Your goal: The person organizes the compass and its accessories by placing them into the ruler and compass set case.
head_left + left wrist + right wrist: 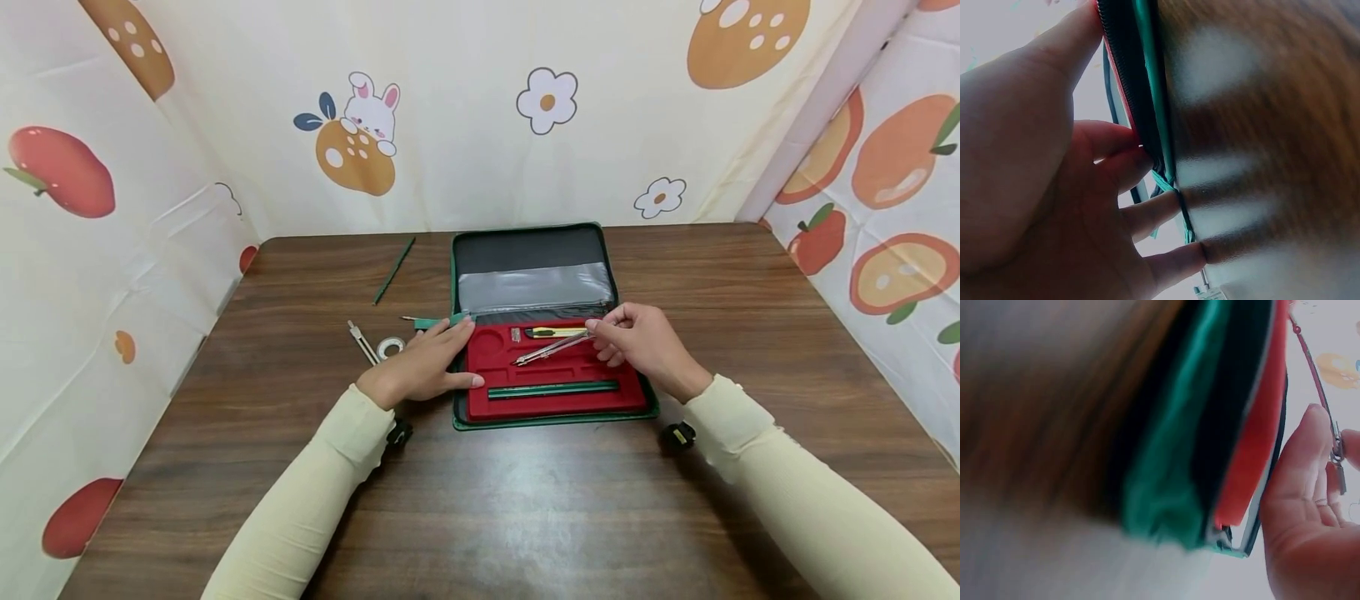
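On the wooden table (480, 517), the red tray (566, 408) of an open case (459, 279) holds green pencils (552, 390). The left hand (420, 363), fingers spread, rests across the case's edge, partly covering a green box (425, 324). The right hand (648, 343) pinches a silver compass (551, 348) over the tray, near a yellow knife (551, 332). Beyond: a fruit-printed curtain (465, 125).
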A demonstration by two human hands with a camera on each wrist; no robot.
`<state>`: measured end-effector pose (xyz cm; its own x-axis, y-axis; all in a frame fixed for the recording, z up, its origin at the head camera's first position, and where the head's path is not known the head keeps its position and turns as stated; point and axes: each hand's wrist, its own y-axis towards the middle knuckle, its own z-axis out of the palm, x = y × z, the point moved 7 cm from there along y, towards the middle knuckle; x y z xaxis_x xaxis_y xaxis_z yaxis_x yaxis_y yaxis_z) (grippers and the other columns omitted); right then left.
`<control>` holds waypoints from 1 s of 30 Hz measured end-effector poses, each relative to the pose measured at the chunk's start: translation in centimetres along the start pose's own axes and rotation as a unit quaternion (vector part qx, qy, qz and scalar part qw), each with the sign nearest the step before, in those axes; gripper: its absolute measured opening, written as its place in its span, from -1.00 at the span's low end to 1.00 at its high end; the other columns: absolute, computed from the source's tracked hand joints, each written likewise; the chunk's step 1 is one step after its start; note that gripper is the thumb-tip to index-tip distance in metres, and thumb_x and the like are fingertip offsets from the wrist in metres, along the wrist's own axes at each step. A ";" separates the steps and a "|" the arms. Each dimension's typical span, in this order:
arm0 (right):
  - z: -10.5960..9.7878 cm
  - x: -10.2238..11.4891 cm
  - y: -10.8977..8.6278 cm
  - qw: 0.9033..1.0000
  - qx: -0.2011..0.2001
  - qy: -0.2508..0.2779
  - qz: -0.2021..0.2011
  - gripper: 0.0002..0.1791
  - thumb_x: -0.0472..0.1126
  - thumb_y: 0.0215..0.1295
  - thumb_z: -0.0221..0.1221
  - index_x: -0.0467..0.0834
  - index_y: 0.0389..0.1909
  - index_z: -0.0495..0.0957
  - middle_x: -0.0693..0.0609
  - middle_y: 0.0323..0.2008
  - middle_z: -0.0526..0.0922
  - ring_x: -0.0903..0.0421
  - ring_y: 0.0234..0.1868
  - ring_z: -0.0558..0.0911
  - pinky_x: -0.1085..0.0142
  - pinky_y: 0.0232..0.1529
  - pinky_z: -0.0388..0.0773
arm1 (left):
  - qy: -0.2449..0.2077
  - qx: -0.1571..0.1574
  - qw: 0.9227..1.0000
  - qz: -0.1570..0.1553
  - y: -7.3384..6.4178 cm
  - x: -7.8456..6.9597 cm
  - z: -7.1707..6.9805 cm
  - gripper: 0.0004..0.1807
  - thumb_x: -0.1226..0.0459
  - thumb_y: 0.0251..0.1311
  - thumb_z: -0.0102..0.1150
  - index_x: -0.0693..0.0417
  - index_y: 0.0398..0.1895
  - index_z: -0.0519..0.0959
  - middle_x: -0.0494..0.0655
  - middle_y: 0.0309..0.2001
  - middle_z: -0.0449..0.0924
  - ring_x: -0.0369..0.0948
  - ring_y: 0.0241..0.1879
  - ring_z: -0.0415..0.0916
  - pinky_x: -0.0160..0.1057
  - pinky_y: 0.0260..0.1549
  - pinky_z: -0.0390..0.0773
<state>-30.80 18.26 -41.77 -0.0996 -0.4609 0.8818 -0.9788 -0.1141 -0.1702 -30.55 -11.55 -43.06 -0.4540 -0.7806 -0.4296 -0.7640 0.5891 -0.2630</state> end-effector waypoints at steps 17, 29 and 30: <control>-0.5 -0.5 -0.3 0.971 0.009 -0.240 -0.019 -0.63 0.08 0.36 0.28 -0.16 -0.41 0.54 0.00 -0.60 0.52 0.05 -0.55 0.49 0.23 -0.52 0.43 | -0.009 0.006 1.000 0.001 0.0 0.1 0.1 0.00 -0.22 0.36 0.06 0.02 0.64 -0.14 -0.09 0.62 -0.22 0.08 0.57 -0.36 0.22 0.44 -0.24; -0.4 -0.5 -0.6 0.972 0.082 -0.215 -0.038 -0.81 -0.14 0.41 0.24 -0.20 -0.32 0.59 0.00 -0.50 0.60 0.08 -0.53 0.58 0.24 -0.47 0.58 | -0.011 0.006 1.000 0.001 0.1 0.3 0.2 0.01 -0.23 0.35 0.07 0.00 0.64 -0.14 -0.11 0.62 -0.23 0.08 0.57 -0.36 0.22 0.44 -0.24; -0.4 -0.6 -0.6 0.972 0.089 -0.213 -0.041 -0.85 -0.18 0.40 0.24 -0.20 -0.30 0.60 -0.01 -0.48 0.61 0.08 -0.51 0.58 0.24 -0.45 0.59 | -0.013 0.005 1.000 0.001 0.1 0.3 0.1 0.01 -0.23 0.35 0.08 0.01 0.64 -0.14 -0.10 0.62 -0.22 0.08 0.57 -0.36 0.23 0.44 -0.24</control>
<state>-30.18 18.93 -41.98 0.0978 -0.7616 0.6406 -0.9301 -0.2990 -0.2135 -30.70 -11.69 -43.30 -0.4431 -0.7745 -0.4515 -0.7588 0.5922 -0.2712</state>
